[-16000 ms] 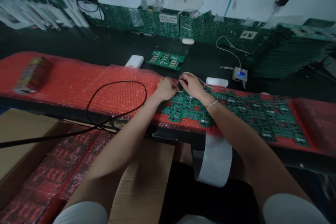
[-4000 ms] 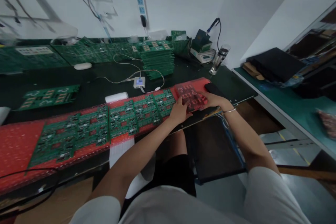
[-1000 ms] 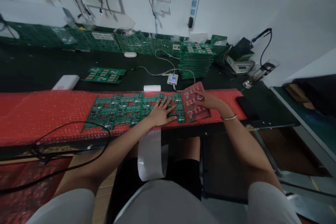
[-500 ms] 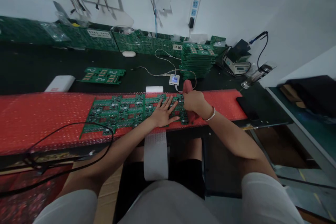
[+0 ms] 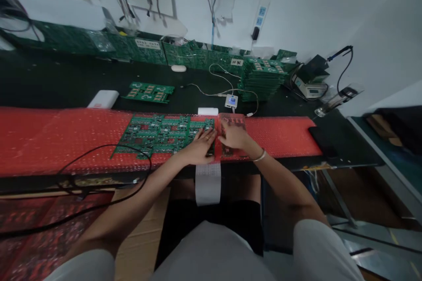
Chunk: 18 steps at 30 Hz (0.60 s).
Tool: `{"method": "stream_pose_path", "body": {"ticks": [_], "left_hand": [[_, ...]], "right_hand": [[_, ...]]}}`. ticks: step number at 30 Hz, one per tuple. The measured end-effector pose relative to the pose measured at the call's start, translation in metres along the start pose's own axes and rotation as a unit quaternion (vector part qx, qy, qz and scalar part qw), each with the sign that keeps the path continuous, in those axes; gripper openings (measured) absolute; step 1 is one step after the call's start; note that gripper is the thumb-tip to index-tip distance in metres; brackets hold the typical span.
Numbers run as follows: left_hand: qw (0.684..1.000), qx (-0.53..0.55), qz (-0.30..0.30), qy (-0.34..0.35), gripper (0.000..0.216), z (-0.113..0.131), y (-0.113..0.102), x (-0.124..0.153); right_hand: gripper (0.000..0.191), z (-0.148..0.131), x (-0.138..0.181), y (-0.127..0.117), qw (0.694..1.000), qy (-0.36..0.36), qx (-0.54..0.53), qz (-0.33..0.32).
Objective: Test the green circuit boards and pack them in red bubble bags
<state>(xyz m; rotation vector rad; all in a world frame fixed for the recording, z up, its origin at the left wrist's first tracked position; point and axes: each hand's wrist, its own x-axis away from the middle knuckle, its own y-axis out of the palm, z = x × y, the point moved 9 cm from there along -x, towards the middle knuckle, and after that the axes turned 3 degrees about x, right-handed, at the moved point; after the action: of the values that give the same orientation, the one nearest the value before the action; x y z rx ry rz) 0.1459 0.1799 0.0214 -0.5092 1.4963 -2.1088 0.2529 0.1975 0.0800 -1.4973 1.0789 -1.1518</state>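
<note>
Since half a second ago my right hand (image 5: 234, 137) has folded the wrapped bundle (image 5: 231, 134) further left over the boards, and my left hand (image 5: 199, 145) has slid in close beside it.

Head view, the only one:
- Green boards (image 5: 158, 132) lie in a row on the red wrap (image 5: 62, 136), which runs the length of the table (image 5: 66, 83) front edge.
- Left hand flat, fingers (image 5: 206, 134) spread and unclenched, pressing the right end of the row. Holds nothing.
- Right hand on top of the bundle, fingers curled over its near edge. Pressing or gripping: I cannot tell.
- Bundle sits at the right end of the row, touching the last board, partly under my right hand.
- Black cable (image 5: 99, 171) loops over the wrap to my left, well apart from both hands.
- Behind the wrap: a white box (image 5: 208, 111), a small meter (image 5: 231, 101) on its lead, a loose board (image 5: 149, 92), a tall board stack (image 5: 263, 79) near the wall.

Risks, as I judge them:
- Wrap is slick, so the bundle could spring open if the right hand lifts.
- Pressing hard on populated boards may bend parts.
- Row lies near the table's front edge, so a pull on the wrap could drag boards off.
- Cable loop could snag the wrap.
</note>
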Motion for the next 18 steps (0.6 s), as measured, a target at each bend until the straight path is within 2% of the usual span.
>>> {"method": "stream_pose_path", "body": {"ticks": [1,3,5,7,9,12,15,18], "left_hand": [[1.000,0.007,0.010,0.012,0.092,0.008,-0.001,0.003],[0.999,0.011,0.031,0.030,0.090,0.023,-0.001,0.007],[0.998,-0.002,0.048,0.035,0.092,0.033,0.001,0.007],[0.998,-0.023,0.060,0.026,0.090,0.036,0.003,0.005],[0.997,-0.039,0.068,0.017,0.085,0.035,0.005,0.000],[0.997,-0.045,0.066,0.017,0.085,0.032,0.004,-0.004],[0.997,-0.045,0.052,0.017,0.087,0.023,-0.003,-0.002],[0.998,-0.042,0.026,-0.028,0.090,-0.001,-0.010,0.006]], "right_hand": [[0.064,0.014,0.003,-0.005,0.999,0.015,-0.034,0.032],[0.061,0.056,0.013,-0.014,0.986,0.096,-0.088,0.105],[0.069,0.092,0.020,-0.001,0.969,0.161,-0.158,0.098],[0.074,0.109,0.020,0.022,0.947,0.165,-0.271,0.054],[0.079,0.111,0.016,0.037,0.917,0.135,-0.375,0.034],[0.099,0.107,0.009,0.037,0.891,0.102,-0.440,0.039],[0.108,0.097,0.003,0.016,0.902,0.037,-0.426,0.054],[0.088,0.088,0.000,-0.007,0.944,-0.008,-0.327,0.043]]}}
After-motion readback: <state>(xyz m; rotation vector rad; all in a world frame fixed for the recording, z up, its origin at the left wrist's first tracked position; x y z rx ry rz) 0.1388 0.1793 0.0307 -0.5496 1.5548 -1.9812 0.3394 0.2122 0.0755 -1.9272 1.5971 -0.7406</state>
